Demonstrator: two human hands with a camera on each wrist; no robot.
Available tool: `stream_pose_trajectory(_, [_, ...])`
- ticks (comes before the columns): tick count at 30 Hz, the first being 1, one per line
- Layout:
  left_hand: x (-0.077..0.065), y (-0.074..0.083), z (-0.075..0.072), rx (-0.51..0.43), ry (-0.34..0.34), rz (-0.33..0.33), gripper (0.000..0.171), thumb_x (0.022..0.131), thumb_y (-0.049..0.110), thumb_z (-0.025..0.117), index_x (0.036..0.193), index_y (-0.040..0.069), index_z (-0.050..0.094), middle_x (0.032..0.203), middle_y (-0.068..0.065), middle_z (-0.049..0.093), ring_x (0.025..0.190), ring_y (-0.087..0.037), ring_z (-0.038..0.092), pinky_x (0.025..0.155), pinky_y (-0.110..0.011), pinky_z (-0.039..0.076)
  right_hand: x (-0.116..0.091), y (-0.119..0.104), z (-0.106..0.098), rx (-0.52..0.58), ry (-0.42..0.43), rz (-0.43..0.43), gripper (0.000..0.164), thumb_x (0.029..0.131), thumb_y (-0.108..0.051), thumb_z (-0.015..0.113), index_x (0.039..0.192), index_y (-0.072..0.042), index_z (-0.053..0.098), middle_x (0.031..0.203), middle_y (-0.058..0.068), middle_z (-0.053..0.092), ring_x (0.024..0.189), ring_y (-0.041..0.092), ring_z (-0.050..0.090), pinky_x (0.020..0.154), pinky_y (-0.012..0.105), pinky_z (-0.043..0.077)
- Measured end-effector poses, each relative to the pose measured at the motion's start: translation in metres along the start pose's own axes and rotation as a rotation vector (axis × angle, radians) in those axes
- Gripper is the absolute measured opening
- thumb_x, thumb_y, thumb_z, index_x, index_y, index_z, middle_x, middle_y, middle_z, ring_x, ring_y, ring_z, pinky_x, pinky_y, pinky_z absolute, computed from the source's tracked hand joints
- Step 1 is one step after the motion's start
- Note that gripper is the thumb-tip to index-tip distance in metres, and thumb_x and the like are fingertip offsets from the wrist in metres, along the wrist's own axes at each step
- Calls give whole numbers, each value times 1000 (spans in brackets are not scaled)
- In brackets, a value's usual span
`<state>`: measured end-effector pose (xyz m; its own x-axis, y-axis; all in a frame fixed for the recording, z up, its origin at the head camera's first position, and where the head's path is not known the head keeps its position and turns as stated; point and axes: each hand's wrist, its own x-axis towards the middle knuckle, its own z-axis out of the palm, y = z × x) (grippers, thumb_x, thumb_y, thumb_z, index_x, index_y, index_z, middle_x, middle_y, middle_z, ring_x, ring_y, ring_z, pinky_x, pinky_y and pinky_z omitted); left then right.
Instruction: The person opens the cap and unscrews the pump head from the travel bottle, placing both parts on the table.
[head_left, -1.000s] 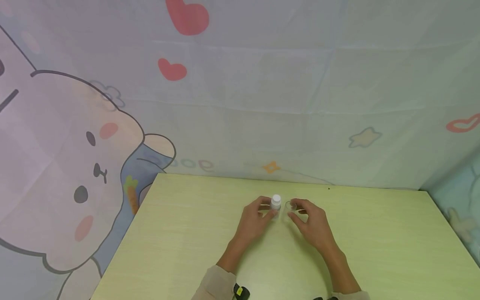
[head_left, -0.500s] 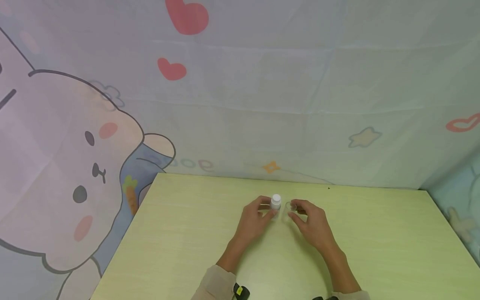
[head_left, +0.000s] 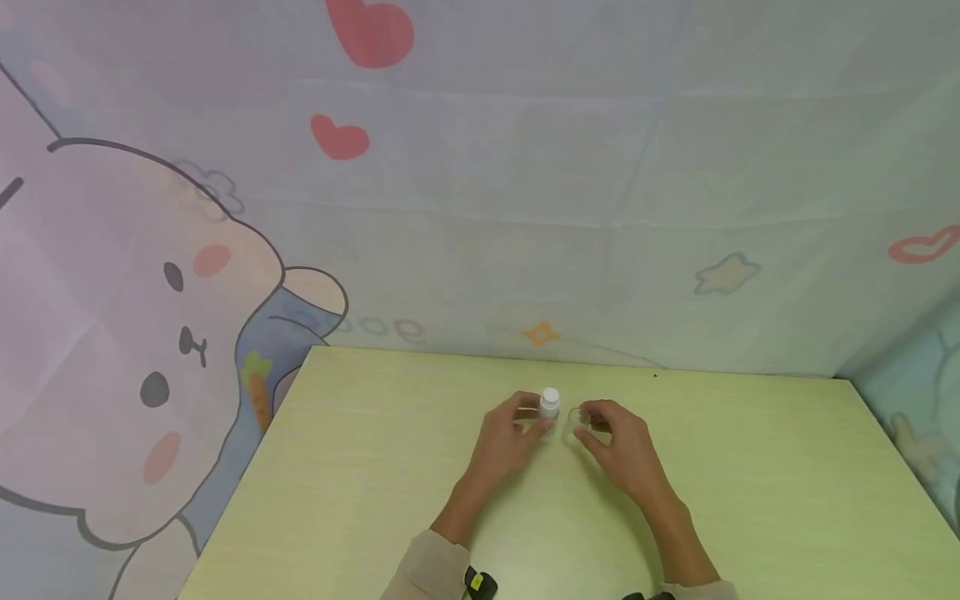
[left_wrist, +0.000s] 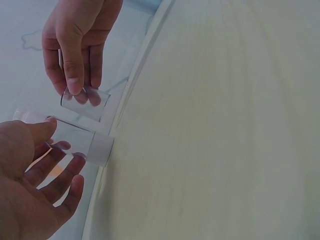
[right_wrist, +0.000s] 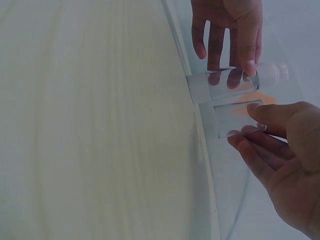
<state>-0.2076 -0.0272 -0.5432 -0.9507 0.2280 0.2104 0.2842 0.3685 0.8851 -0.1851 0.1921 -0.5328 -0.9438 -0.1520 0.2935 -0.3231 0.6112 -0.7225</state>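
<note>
My left hand (head_left: 504,437) grips an upright clear cylinder (left_wrist: 72,136), thumb on one side and fingers on the other. A white-capped bottle (head_left: 550,402) shows at the cylinder's upper end. At its lower end, by the tabletop, is a white section (left_wrist: 101,150). Close beside it, my right hand (head_left: 626,442) pinches a small see-through cup (right_wrist: 237,119) between thumb and fingers, its round rim facing up. Both wrist views show a narrow gap between cup and cylinder.
The light wooden table (head_left: 360,467) extends to both sides of the hands. Behind its far edge hangs a pale cloth (head_left: 525,183) printed with hearts, stars and a cartoon animal. A tiny dark speck (head_left: 655,376) lies near the far edge.
The head view has shifted very slightly. The rim of the clear cup in my right hand sits a little lower in view. My left hand keeps its grip on the cylinder.
</note>
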Motion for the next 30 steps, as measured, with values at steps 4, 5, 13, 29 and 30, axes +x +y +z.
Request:
stream_pose_trajectory(4, [-1,2,-1,-4,-1,-5,32,102,28,75,130,17,68,132,-1,72,120,-28,70,95,-41,58,-1,-1,-1,11,-6,7,35,95,-8,80,127,1,67,116,12,72,108,33,72,94,50,59])
stream_pose_trajectory(5, [-1,2,-1,-4,-1,-7,31,101,28,75,130,17,68,131,-1,72,120,-28,70,95,-41,58,-1,-1,-1,14,-6,6,36,95,-8,81,127,1,67,116,13,72,108,33,72,94,50,59])
stream_pose_trajectory(13, [0,-1,1,-9,-2,-12,31,101,27,75,130,17,68,131,-2,72,120,-27,70,95,-43,58,-1,1,0,14,2,-1,35,94,-3,81,126,1,68,116,12,71,107,34,73,93,48,60])
stream_pose_trajectory(29, [2,-2,0,-14,-12,-21,31,102,29,75,130,18,68,131,-1,72,120,-25,70,95,-41,57,2,1,2,14,-26,39,35,94,0,79,126,5,67,120,17,69,111,37,72,95,47,59])
stream_pose_trajectory(30, [2,-3,0,-16,-13,-17,31,102,29,75,130,17,68,131,-2,72,120,-26,70,95,-41,57,2,1,2,13,-29,41,35,94,0,79,127,6,67,120,18,69,111,37,72,96,47,59])
